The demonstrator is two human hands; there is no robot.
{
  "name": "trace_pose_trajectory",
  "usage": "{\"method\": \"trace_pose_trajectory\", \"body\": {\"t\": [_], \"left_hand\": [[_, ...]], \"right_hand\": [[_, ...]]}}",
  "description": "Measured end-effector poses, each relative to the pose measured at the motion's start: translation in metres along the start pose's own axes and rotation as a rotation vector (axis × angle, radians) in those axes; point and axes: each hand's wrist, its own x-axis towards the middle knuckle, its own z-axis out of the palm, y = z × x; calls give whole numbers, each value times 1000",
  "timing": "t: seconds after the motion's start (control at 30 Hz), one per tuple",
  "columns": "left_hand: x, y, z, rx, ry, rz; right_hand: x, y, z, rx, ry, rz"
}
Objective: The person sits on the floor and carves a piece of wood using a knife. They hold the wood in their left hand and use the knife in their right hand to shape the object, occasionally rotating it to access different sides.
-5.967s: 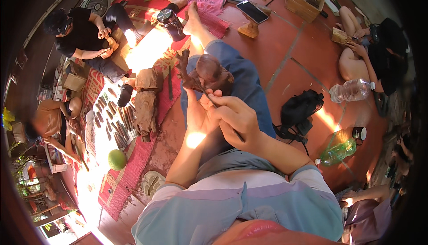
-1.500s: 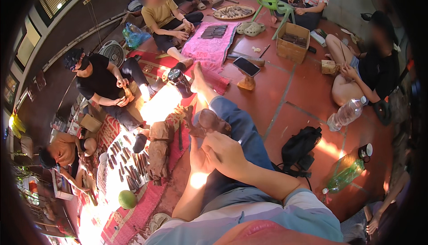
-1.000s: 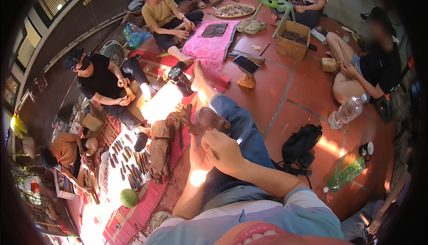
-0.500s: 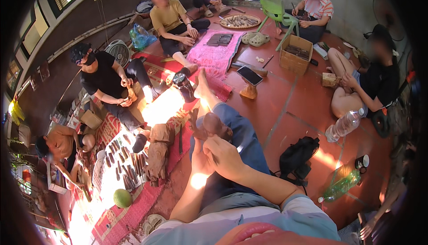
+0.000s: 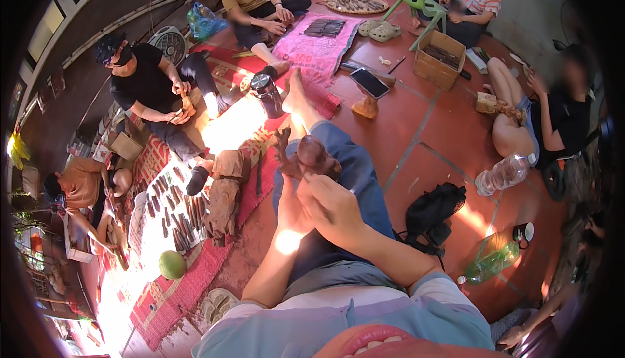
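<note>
Head view, inspected from where I stand, clock dial centred on the reddish-brown carving (image 5: 316, 155), which sits above the seated person's blue trousers (image 5: 355, 189). At six o'clock both hands meet just beside it. The right hand (image 5: 333, 207) has its fingers curled, grip closed round a dark slim tool (image 5: 330, 215), of which only a short end shows. The left hand (image 5: 291, 207) reaches the carving's seven o'clock edge; its fingers are hidden behind the other hand, so I cannot tell how far that grip is closed. Surroundings noted: at one o'clock, a phone (image 5: 370, 82) on a wooden block (image 5: 364, 108); at two, a cardboard box (image 5: 435, 73); at three, a clear bottle (image 5: 504, 176); at four, a black bag (image 5: 430, 209) and, farther out, a green bottle (image 5: 487, 260), lying on its side; at eight, rough wood pieces (image 5: 223, 207) beside many small tools (image 5: 185, 224), with a round green fruit (image 5: 172, 265) nearby; at eleven, a black flask (image 5: 267, 97).
</note>
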Motion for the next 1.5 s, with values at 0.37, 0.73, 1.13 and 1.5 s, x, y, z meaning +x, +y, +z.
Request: {"method": "trace_pose_trajectory", "body": {"t": [0.37,0.73,1.13,1.5], "left_hand": [[3,0,3,-25,66,47],[3,7,-7,-40,85,26],[0,-2,0,21,189,101],[1,-2,-1,46,119,48]], "right_hand": [[7,3,1,-3,8,-24],[7,10,5,-118,-60,19],[3,2,3,-74,-29,51],[5,0,-6,36,12,-24]]}}
